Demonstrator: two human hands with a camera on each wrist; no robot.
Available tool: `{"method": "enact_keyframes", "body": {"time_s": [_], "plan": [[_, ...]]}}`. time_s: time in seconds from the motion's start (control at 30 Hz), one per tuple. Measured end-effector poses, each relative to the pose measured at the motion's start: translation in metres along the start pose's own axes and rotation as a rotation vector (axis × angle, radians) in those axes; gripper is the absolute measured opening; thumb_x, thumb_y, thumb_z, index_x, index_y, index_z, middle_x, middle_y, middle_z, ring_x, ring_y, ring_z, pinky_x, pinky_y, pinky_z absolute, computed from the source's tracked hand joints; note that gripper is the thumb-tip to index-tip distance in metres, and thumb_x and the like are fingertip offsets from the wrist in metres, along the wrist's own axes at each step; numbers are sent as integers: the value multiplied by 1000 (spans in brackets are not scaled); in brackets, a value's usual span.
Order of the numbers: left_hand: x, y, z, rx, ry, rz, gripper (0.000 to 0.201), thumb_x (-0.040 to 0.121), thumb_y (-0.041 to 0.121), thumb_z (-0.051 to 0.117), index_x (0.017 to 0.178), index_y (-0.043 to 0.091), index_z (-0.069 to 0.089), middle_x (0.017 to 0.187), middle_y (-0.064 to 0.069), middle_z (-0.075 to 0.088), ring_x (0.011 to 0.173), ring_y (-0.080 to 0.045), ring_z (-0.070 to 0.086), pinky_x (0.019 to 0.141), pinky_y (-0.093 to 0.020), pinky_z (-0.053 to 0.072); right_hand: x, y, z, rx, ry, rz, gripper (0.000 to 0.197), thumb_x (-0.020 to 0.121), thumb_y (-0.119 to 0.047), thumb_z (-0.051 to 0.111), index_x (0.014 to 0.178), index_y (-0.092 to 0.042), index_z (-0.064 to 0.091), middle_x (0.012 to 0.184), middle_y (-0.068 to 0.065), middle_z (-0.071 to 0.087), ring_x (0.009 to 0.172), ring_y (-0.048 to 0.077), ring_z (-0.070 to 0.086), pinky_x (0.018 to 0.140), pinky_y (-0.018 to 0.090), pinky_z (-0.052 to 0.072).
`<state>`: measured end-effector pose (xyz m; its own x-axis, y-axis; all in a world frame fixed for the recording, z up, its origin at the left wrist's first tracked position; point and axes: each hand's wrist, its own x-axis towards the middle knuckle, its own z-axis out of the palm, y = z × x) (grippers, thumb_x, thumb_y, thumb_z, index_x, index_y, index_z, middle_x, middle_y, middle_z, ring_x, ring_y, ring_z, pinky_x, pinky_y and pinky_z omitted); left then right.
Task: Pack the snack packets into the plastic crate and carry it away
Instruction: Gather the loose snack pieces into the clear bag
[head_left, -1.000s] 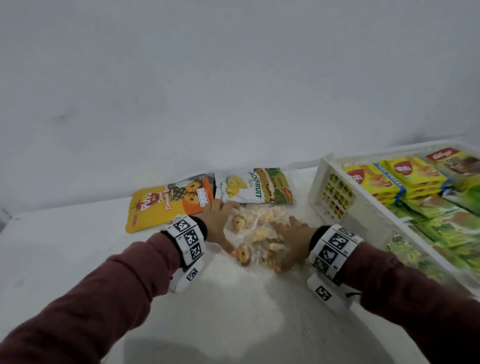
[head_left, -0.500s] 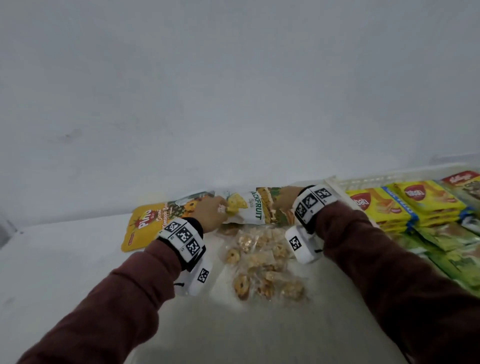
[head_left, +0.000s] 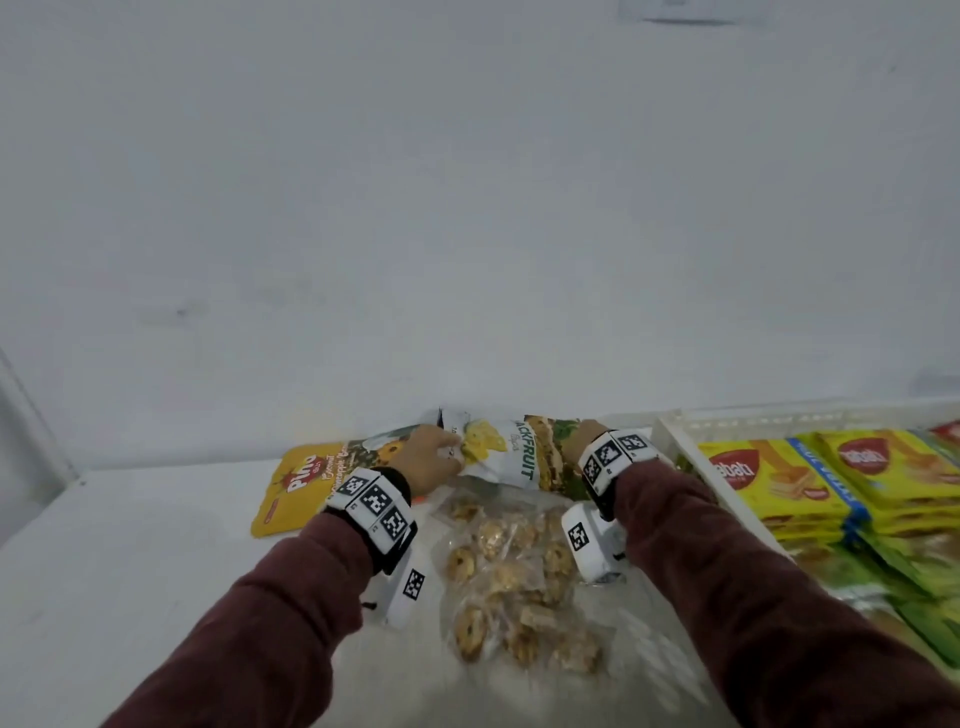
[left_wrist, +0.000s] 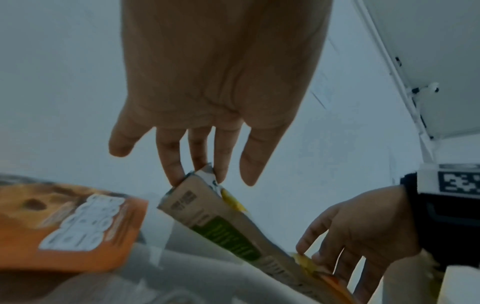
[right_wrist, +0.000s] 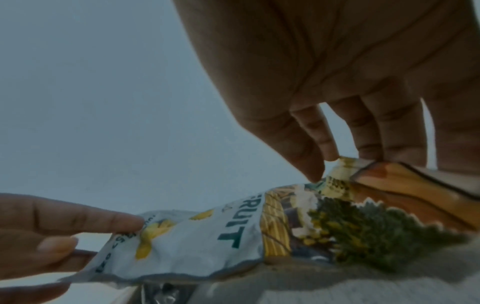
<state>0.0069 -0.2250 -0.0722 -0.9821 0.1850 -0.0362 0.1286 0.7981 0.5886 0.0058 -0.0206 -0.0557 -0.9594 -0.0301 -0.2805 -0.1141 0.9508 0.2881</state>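
We have left the clear bag of biscuits (head_left: 511, 582) lying on the desk (head_left: 130, 582) in front of us and reached past it: a second ago both hands were on that bag, and now they sit at either end of the jackfruit packet (head_left: 511, 451), at about 12 o'clock from the bag and close to the wall. Our left hand (head_left: 427, 457) pinches the packet's left end between fingers and thumb, and our right hand (head_left: 586, 435) pinches the right end the same way; the wrist views show the fingertips closed on the packet's edges. The packet looks lifted off the desk at its left end, so we judge the pick-up is under way. The orange pineapple packet (head_left: 311, 475) lies flat on the desk at 9 o'clock from the jackfruit packet, untouched. The plastic crate (head_left: 691, 457) stands at 3 o'clock, already holding rows of yellow wafer packs (head_left: 769, 478) and green packs (head_left: 914, 561) below them. Next, we think, the jackfruit packet goes rightward over the crate's near wall; three packets remain outside the crate, so carrying is not yet due.
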Motion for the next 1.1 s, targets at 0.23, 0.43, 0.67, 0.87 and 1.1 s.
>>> {"method": "enact_keyframes", "body": {"time_s": [0.23,0.43,0.67,0.87,1.1], "plan": [[-35,21,-39,-189,222,148,44,91,14,55,134,8,47,139,-7,35,128,-20,39,101,-22,35,-3,1,-27,575,221,119,31,97,-15,38,118,0,55,123,16,58,114,31,56,93,35,44],[-92,-18,-83,-243,400,111,38,90,12,57,127,10,55,124,-2,43,122,-20,43,95,-24,36,-42,-45,-41,747,319,-78,29,89,-10,46,117,-6,53,120,11,57,108,29,56,82,25,43],[-155,-104,-101,-199,347,-80,51,80,23,65,126,5,54,119,-4,46,121,-22,45,98,-27,33,-93,-141,-38,684,161,-333,38,83,2,51,120,-4,51,125,14,54,113,28,52,87,29,45],[-202,-161,-126,-48,14,-281,54,66,53,66,106,18,63,108,-1,52,107,-19,54,88,-22,41,-108,-206,-16,681,74,-409,42,85,3,49,126,-6,47,129,13,51,113,26,52,81,27,46],[-220,-163,-108,629,-139,-233,64,92,41,46,147,24,17,156,-8,-12,144,-28,-8,116,-45,6,-119,-245,-3,606,-59,-331,34,87,-11,56,120,-9,46,124,12,57,111,28,56,75,21,47]]}}
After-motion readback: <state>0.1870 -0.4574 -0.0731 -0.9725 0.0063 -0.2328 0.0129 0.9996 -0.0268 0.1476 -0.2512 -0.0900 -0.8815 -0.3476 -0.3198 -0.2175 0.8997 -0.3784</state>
